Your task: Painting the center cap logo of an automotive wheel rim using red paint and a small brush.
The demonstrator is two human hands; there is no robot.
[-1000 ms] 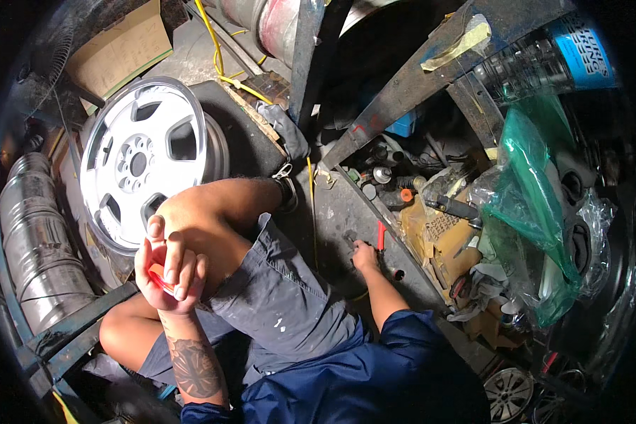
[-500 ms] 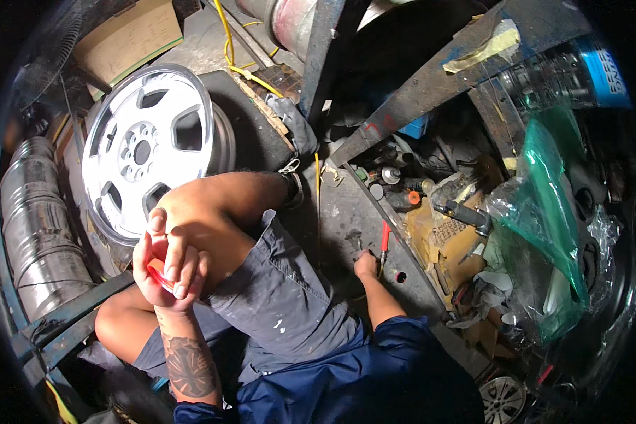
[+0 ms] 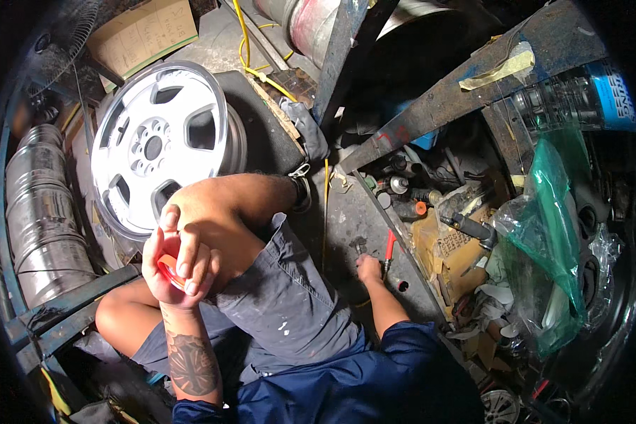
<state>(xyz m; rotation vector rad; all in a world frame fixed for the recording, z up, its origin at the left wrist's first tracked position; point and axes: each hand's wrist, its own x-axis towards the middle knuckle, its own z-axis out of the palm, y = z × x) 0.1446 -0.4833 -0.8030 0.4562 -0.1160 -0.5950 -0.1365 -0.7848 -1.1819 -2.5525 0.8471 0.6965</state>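
Right above the bent knee (image 3: 208,201), the left hand (image 3: 184,265) is raised with its fingers curled round a small, red-orange round piece (image 3: 168,265), which sits between the fingers and the palm. Behind that hand and knee stands a large white wheel rim (image 3: 180,116), tilted, its spoked face toward the viewer and its lower edge partly covered by the leg; a dark block (image 3: 258,124) lies just beside it. The right hand (image 3: 369,268) is down on the grey floor (image 3: 343,212), well apart from the left, next to a small dark tool (image 3: 360,246) — whether its fingers are closed on that tool or only touching it, I cannot tell. Near the same hand, a red-handled tool (image 3: 390,244) lies on the floor. Farther right, past a metal edge, a dark power tool (image 3: 470,227) rests on cardboard (image 3: 454,246), with an orange-capped container (image 3: 410,210) close by and a green plastic bag (image 3: 555,240) beyond. A clear bottle (image 3: 555,106) with a blue label lies above the bag, near a dark beam (image 3: 438,113) that carries a strip of pale tape (image 3: 502,68). On the far left stands a shiny metal cylinder (image 3: 42,212) — and toward the top, a yellow hose (image 3: 244,42) runs past the wheel rim.
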